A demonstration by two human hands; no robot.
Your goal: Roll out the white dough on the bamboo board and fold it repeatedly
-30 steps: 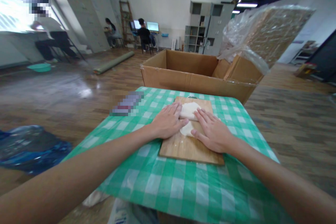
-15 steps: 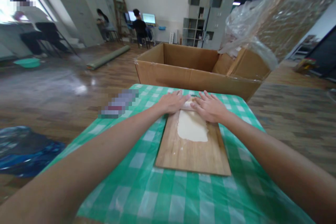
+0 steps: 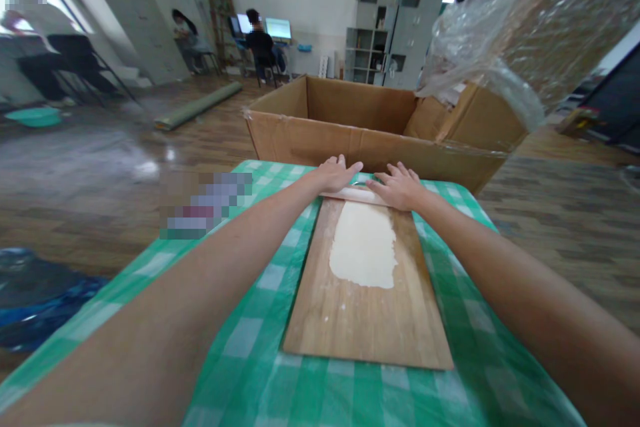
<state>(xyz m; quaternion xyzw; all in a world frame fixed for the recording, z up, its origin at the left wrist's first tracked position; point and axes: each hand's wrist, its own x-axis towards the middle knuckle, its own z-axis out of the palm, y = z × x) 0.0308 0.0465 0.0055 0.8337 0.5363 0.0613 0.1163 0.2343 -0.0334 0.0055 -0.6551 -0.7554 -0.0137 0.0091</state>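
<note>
A pale rolling pin [image 3: 359, 195] lies crosswise over the far end of a wooden board [image 3: 367, 330]. My left hand [image 3: 337, 175] rests on the pin's left part, its fingers stretched forward. On the right part lies my right hand [image 3: 398, 188], with fingers spread and the palm side down. Neither hand wraps round the pin. A thin, flat sheet of cream-coloured dough [image 3: 365, 247] with uneven edges spreads from just below the pin toward the middle of the board. Small white specks dot the bare wood nearer me.
A green checked cloth [image 3: 240, 337] covers the table. Its left edge holds a blurred-out item [image 3: 207, 207]. Directly behind the table stands a large cardboard box [image 3: 350, 140], with plastic wrap [image 3: 480, 47] at its right. Several people sit farther back; a rolled mat [image 3: 200, 105] lies on the floor.
Both hands have moved farther apart and slightly away from me on the rolling pin, showing more of it and the dough. The camera view has shifted a little.
</note>
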